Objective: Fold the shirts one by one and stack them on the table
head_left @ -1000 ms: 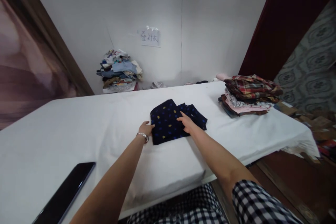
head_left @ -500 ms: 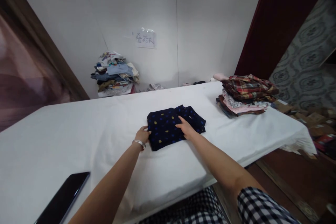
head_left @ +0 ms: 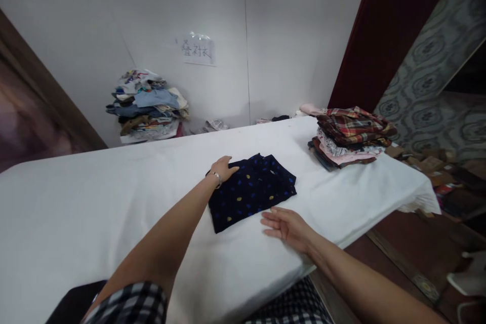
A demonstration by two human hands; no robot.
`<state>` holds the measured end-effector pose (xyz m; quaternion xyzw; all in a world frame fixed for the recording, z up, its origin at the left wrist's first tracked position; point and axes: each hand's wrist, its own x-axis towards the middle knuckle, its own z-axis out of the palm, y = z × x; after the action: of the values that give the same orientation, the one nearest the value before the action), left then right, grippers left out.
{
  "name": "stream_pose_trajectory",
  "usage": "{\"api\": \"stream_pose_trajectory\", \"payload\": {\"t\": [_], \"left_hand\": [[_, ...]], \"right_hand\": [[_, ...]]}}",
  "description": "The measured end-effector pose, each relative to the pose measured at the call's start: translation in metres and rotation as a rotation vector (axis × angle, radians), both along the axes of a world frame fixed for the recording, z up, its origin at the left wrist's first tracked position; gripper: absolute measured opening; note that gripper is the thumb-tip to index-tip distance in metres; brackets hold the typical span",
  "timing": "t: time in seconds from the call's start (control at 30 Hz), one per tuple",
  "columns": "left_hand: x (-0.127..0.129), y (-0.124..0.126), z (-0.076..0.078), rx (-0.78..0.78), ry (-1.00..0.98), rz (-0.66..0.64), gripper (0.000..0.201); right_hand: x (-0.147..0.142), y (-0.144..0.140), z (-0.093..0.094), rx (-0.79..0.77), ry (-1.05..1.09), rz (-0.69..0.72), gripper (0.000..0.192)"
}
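Note:
A folded dark navy shirt (head_left: 250, 192) with blue and yellow spots lies on the white-covered table, its collar end toward the right. My left hand (head_left: 223, 168), with a silver bracelet at the wrist, rests on the shirt's far left corner; its thumb is spread from the other fingers. Just off the near edge of the shirt is my right hand (head_left: 285, 228), held low with fingers apart and nothing in them.
A stack of folded clothes (head_left: 349, 136), plaid on top, sits on the table's right end. Behind the table rises a tall clothes pile (head_left: 148, 106). A paper sign (head_left: 199, 49) hangs on the wall. A black phone-like object (head_left: 78, 304) lies at near left.
My left hand has moved from the shirt's left edge to its far left corner. My right hand has come off the shirt toward me. The view has shifted slightly right.

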<state>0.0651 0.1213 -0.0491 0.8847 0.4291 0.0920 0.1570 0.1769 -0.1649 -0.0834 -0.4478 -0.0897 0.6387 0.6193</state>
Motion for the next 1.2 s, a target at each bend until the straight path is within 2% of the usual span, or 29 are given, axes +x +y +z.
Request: {"api": "stream_pose_trajectory", "payload": {"t": [0.1, 0.2, 0.3, 0.4, 0.5, 0.6, 0.7, 0.77, 0.83, 0.87, 0.9, 0.97, 1.07, 1.1, 1.17, 1.2], "left_hand": [[0.030, 0.016, -0.008, -0.147, 0.083, -0.007, 0.072], [0.048, 0.026, -0.012, -0.233, 0.107, 0.020, 0.075], [0.055, 0.028, -0.008, -0.311, 0.107, 0.037, 0.065], [0.055, 0.028, 0.005, -0.393, 0.099, 0.041, 0.049], [0.044, 0.030, 0.027, -0.459, 0.034, 0.036, 0.040], [0.020, 0.035, 0.059, -0.543, -0.227, -0.018, 0.036], [-0.009, 0.034, 0.098, -0.569, -0.617, -0.089, 0.045], [-0.027, 0.027, 0.122, -0.518, -0.836, -0.139, 0.054], [-0.045, 0.012, 0.138, -0.428, -0.960, -0.164, 0.059], [-0.054, 0.002, 0.140, -0.382, -0.984, -0.162, 0.059], [-0.064, -0.010, 0.138, -0.350, -0.982, -0.150, 0.059], [-0.085, -0.040, 0.119, -0.316, -0.909, -0.105, 0.055], [-0.120, -0.095, 0.061, -0.300, -0.678, -0.022, 0.041], [-0.132, -0.114, 0.040, -0.322, -0.595, -0.016, 0.036], [-0.152, -0.149, 0.001, -0.396, -0.465, -0.032, 0.027], [-0.159, -0.163, -0.013, -0.392, -0.442, -0.018, 0.025]], "right_hand": [[-0.011, 0.015, -0.004, 0.007, 0.071, -0.045, 0.027], [-0.020, 0.031, -0.004, 0.031, 0.148, -0.069, 0.024], [-0.027, 0.046, -0.001, 0.028, 0.216, -0.080, 0.021], [-0.030, 0.056, -0.002, -0.054, 0.223, -0.075, 0.022], [-0.028, 0.064, -0.003, -0.087, 0.124, -0.112, 0.022], [-0.016, 0.075, 0.008, 0.009, -0.048, -0.138, 0.024], [0.009, 0.094, 0.042, 0.197, -0.269, -0.206, 0.025], [0.030, 0.108, 0.071, 0.339, -0.432, -0.279, 0.027], [0.047, 0.118, 0.094, 0.455, -0.579, -0.330, 0.029], [0.053, 0.119, 0.100, 0.490, -0.642, -0.336, 0.030], [0.056, 0.116, 0.102, 0.506, -0.696, -0.327, 0.031], [0.056, 0.099, 0.092, 0.477, -0.782, -0.266, 0.033], [0.045, 0.053, 0.051, 0.337, -0.864, -0.071, 0.029], [0.040, 0.036, 0.035, 0.292, -0.887, 0.041, 0.026], [0.030, 0.006, 0.009, 0.274, -0.944, 0.224, 0.017], [0.027, -0.006, 0.000, 0.285, -0.991, 0.289, 0.014]]}}
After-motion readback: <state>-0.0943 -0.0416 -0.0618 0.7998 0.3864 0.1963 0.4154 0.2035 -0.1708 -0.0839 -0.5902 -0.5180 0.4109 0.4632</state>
